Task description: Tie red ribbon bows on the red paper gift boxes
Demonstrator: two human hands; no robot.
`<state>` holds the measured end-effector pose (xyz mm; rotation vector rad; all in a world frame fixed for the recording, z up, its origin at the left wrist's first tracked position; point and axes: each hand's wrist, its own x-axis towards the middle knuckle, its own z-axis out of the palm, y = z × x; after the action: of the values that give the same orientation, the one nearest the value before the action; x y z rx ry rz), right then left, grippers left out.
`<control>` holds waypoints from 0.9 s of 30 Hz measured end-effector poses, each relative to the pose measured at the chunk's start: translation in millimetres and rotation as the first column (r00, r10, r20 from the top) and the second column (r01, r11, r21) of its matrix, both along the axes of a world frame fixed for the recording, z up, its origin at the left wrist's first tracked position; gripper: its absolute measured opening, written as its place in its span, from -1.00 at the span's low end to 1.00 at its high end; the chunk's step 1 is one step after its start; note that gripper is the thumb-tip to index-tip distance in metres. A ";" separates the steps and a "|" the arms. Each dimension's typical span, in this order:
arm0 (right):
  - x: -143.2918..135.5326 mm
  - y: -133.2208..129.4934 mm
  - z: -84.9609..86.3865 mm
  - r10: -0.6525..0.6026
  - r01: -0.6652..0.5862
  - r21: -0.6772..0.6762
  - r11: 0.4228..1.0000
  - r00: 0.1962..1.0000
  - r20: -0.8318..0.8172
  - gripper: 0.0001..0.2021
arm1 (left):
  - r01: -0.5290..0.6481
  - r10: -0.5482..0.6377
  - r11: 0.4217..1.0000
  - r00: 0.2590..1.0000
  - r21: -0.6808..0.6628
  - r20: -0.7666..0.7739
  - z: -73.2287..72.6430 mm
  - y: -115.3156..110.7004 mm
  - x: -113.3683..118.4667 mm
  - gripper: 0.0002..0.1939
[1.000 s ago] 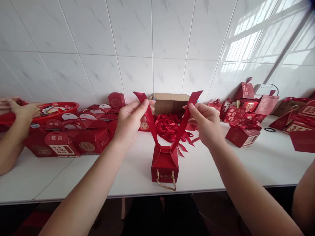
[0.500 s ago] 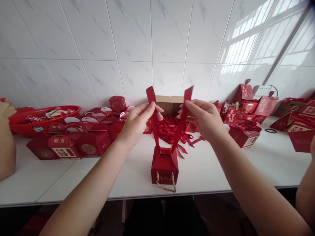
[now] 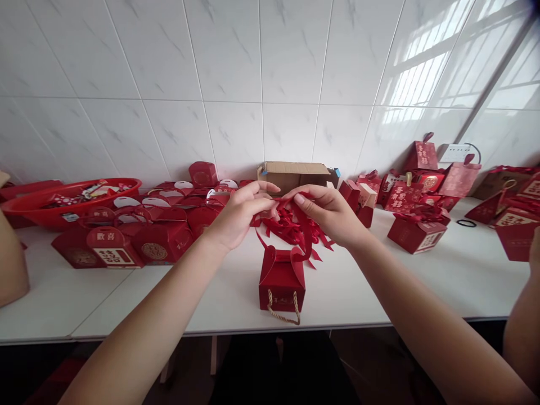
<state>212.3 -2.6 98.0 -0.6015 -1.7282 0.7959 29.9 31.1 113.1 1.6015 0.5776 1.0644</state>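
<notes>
A small red gift box [image 3: 282, 278] with a twisted cord handle [image 3: 283, 319] stands upright near the table's front edge. From its top rises a red ribbon [image 3: 307, 236], which both hands have hold of above and behind the box. My right hand [image 3: 327, 211] pinches the ribbon between thumb and forefinger. Close beside it, my left hand [image 3: 242, 214] is closed on the ribbon with thumb and fingers; the exact grip is partly hidden. Behind the hands lies a heap of loose red ribbons [image 3: 278, 229], partly covered by them.
An open cardboard box [image 3: 295, 167] sits against the tiled wall. Many red gift boxes [image 3: 160, 242] fill the left, with a red basin [image 3: 34, 205] of small packets. More boxes [image 3: 417, 233] and a power strip [image 3: 453, 152] are at right. Other people's arms [image 3: 521, 320] show at both edges.
The two ribbon ends, held up apart before, are now brought together between my hands. Both hands have come lower and closer together. The gift box stays in place.
</notes>
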 end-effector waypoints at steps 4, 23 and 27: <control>3.7 0.7 -6.2 -0.239 0.179 0.312 0.933 0.957 0.166 -0.80 | 0.105 -0.089 0.987 0.988 -0.122 0.127 -1.0 2.5 -5.2 -0.89; 116.2 -67.0 -131.8 -0.635 0.823 -0.088 0.561 0.496 0.592 -0.73 | -0.317 0.665 0.732 0.522 0.603 -0.533 -118.4 20.1 -138.2 -0.67; 115.2 -68.9 -137.0 -0.643 0.811 -0.007 0.585 0.469 0.606 -0.63 | -0.345 0.617 0.779 0.574 0.524 -0.539 -142.9 19.4 -129.3 -0.76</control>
<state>327.5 -71.5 -39.0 -1.8129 -1.5707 0.2213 -99.4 50.5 -29.8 2.2696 1.4915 0.9684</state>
